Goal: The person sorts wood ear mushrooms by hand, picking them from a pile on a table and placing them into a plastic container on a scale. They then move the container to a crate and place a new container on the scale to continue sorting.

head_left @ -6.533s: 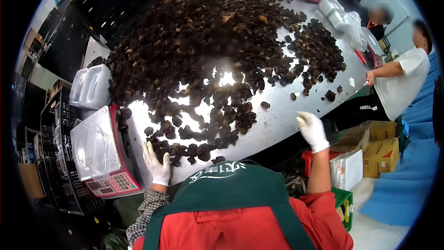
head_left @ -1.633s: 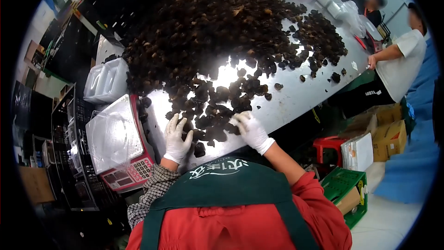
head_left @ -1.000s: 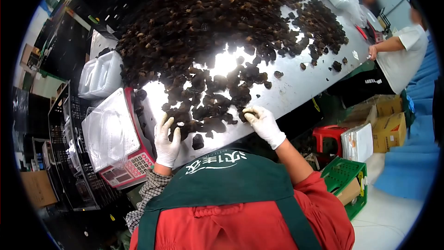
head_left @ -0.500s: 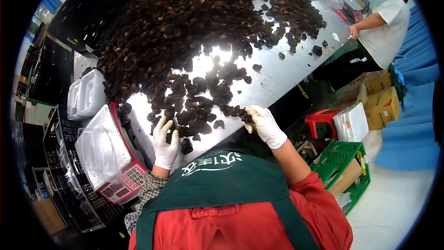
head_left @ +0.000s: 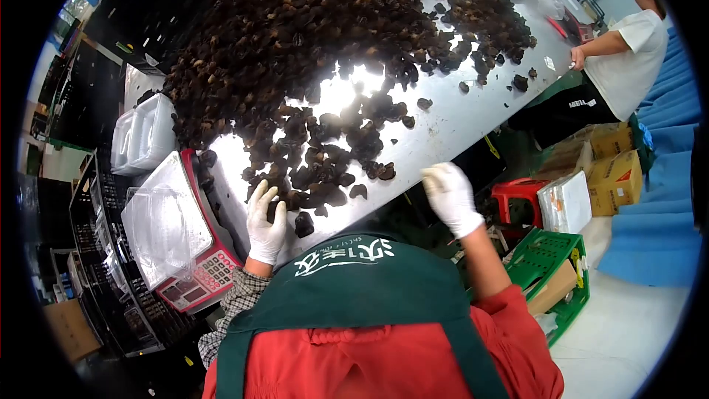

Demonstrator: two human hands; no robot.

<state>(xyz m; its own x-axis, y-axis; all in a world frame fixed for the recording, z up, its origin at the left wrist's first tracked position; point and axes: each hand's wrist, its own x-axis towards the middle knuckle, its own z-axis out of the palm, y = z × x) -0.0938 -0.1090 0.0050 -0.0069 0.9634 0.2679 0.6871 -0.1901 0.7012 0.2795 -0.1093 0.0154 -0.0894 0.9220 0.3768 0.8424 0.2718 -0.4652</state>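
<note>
Dark, wrinkled pieces that look like wood ear mushrooms [head_left: 325,196] lie loosely at the near edge of a metal table [head_left: 436,129]. My left hand [head_left: 266,227], in a white glove, is at the left end of these pieces. Its fingers and thumb are apart, with a dark piece showing in the gap between them. My right hand [head_left: 450,198], also gloved, hangs past the table's front edge, off the pieces. Its fingers are curled inward, and I cannot tell what they hold. A single piece [head_left: 304,224] lies just right of my left hand.
A large heap of mushrooms [head_left: 295,37] covers the far table. On the left are a scale [head_left: 203,273] with a clear lid [head_left: 159,229] and plastic trays [head_left: 148,133]. A green crate [head_left: 565,310] and red stool [head_left: 517,196] stand right. One person [head_left: 628,52] stands beyond; another is farther back.
My right hand has moved right, away from the mushrooms at the table's edge; the dark pieces at its fingertips no longer show there. My left hand has barely moved. The view has shifted slightly.
</note>
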